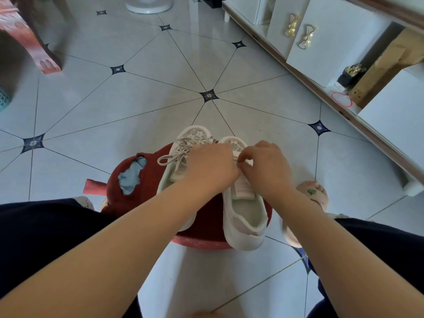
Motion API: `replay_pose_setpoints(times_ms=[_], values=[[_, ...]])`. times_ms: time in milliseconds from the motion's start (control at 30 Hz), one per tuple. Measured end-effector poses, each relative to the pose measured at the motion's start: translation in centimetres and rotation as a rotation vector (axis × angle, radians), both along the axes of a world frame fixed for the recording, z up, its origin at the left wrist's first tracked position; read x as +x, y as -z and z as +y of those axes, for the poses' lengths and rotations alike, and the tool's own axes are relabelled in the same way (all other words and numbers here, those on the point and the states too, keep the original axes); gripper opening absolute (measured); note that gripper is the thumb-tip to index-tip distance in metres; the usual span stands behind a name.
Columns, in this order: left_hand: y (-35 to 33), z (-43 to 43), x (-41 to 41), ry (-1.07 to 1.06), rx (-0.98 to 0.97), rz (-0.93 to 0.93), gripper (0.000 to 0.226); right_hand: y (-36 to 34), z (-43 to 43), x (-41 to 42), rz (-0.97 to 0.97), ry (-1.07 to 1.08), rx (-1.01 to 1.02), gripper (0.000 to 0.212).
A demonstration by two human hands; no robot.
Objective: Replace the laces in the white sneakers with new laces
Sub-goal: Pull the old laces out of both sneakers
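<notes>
Here we are, looking down on the red stool [202,244], and everything hangs off that. Both white sneakers sit on top of it, toes pointing away from the person. The left sneaker [181,145] is on the stool's middle, its tied lace [171,157] in a bow with one loop flopping toward the stool's left side. There is tiny dark print on that loop, too small to read. The right sneaker [245,216] lies along the stool's right edge, heel hanging over the near rim, tongue pulled up. A pale patch on the tongue shows no lettering I can make out.

Now the hands: both meet over the far part of the stool, above the right sneaker's eyelets. The right hand [267,167] has its fingers curled, and its grip is a tight thumb-and-forefinger pinch on a pale lace [247,161] at the front of that shoe. The left hand [211,167] arches over the gap between the shoes with its fingertips tucked under and touching the right hand's. As for its grip, I cannot tell what it has, if anything.

On the stool's left side the red cover is torn, showing blue padding [132,177]. Right of the stool, a foot in a pink slipper [312,193] rests on the tiled floor [160,92]. Farther right stands a white cabinet [325,53] with gold bow handles [306,37].
</notes>
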State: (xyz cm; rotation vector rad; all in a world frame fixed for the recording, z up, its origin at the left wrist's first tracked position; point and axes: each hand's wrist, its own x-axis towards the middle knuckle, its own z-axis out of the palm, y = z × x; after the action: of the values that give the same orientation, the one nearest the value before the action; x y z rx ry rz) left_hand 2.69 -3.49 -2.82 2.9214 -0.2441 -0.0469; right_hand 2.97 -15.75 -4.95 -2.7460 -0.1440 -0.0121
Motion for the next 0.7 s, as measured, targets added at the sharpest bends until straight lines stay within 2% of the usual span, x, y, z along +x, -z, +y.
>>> replay_pose_setpoints(times_ms=[100, 200, 267, 400, 467, 600, 633, 700], values=[[0.8, 0.0, -0.2, -0.01, 0.01, -0.031, 0.022, 0.2, -0.4, 0.1, -0.024, 0.047, 0.087, 0.014], [1.1, 0.4, -0.1, -0.048, -0.065, 0.014, 0.021, 0.2, -0.4, 0.1, -0.005, 0.008, 0.131, 0.014], [1.0, 0.6, -0.2, -0.065, -0.12, 0.028, 0.019, 0.1, -0.1, 0.0, 0.001, -0.047, 0.063, 0.022], [0.7, 0.7, -0.5, -0.081, -0.167, 0.042, 0.018, 0.0, 0.3, -0.1, -0.067, -0.123, -0.175, 0.022], [0.4, 0.9, -0.5, -0.108, -0.179, 0.052, 0.017, -0.1, -0.2, -0.1, -0.115, -0.041, -0.06, 0.02], [0.0, 0.8, -0.9, -0.129, -0.185, 0.043, 0.017, -0.7, -2.6, 0.7, 0.006, 0.381, 0.473, 0.019], [-0.1, 0.6, -1.0, -0.12, -0.183, 0.037, 0.018, -0.6, -3.1, 0.8, 0.042, 0.413, 0.481, 0.021], [-0.2, 0.4, -1.1, -0.102, -0.182, 0.041, 0.018, -0.2, -3.3, 0.8, 0.101, 0.336, 0.293, 0.019]])
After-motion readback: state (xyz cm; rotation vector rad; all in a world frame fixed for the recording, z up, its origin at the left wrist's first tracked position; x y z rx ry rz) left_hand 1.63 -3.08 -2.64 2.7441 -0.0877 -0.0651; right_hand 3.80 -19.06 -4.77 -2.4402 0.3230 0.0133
